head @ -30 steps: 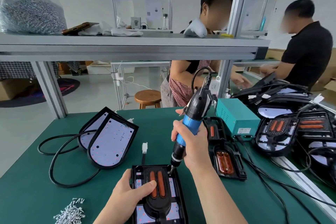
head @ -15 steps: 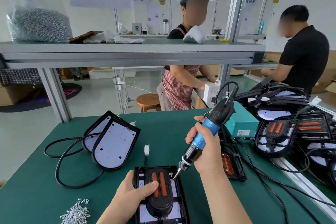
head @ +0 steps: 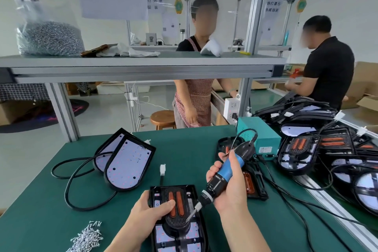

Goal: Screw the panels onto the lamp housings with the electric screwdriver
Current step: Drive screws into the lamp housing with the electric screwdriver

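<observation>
Your right hand [head: 229,188]: fingers and thumb wrapped round the blue grip of the screwdriver [head: 231,167]. The tool is tilted, its top up and to the right and its bit [head: 193,211] down and to the left. The tip sits at the right edge of the panel [head: 177,222]. I cannot tell whether a screw is under it.

Your left hand [head: 149,208]: fingers curled over the left rim of the housing [head: 173,187], thumb laid across the panel's two orange strips.

Housing lies flat on the table [head: 41,200], at the near edge, between your forearms. The black panel sits in it.

Outward:
- A loose pile of screws [head: 88,238] lies near-left.
- Two more housings [head: 128,166] overlap beyond it, white boards up, with a black cable [head: 70,186] looped beside them.
- A teal box [head: 258,132] stands behind the screwdriver.
- A stack of housings [head: 296,154] lies at far right.
- A clear bag of screws [head: 49,37] is on the shelf [head: 143,63] above.
</observation>
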